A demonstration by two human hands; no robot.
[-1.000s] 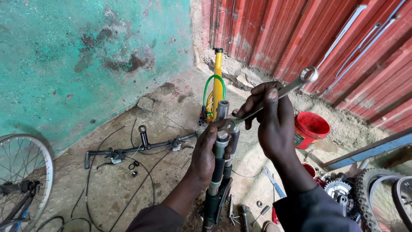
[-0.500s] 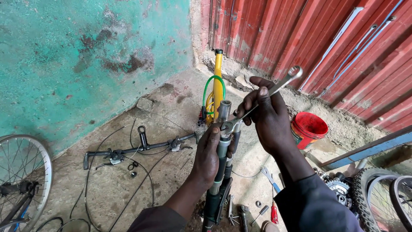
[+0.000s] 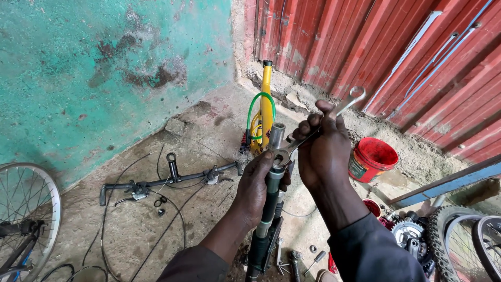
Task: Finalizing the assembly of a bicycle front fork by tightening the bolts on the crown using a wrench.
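My left hand (image 3: 257,189) grips an upright black bicycle fork (image 3: 265,219) just below its grey steerer tube (image 3: 276,137). My right hand (image 3: 322,151) holds a silver combination wrench (image 3: 319,128). The wrench's lower end sits at the top of the fork by my left thumb, and its ring end points up to the right. Behind the fork stands a yellow bicycle frame (image 3: 266,107) with a green cable loop.
A black handlebar (image 3: 167,181) with levers and cables lies on the concrete floor at the left. A wheel (image 3: 23,219) is at the far left. A red bucket (image 3: 370,159), a tyre and sprockets (image 3: 443,235) are at the right. Small tools (image 3: 297,258) lie below.
My right hand has swung the wrench so its ring end sits lower and nearer. The left hand keeps its grip on the fork. The view has shifted slightly.
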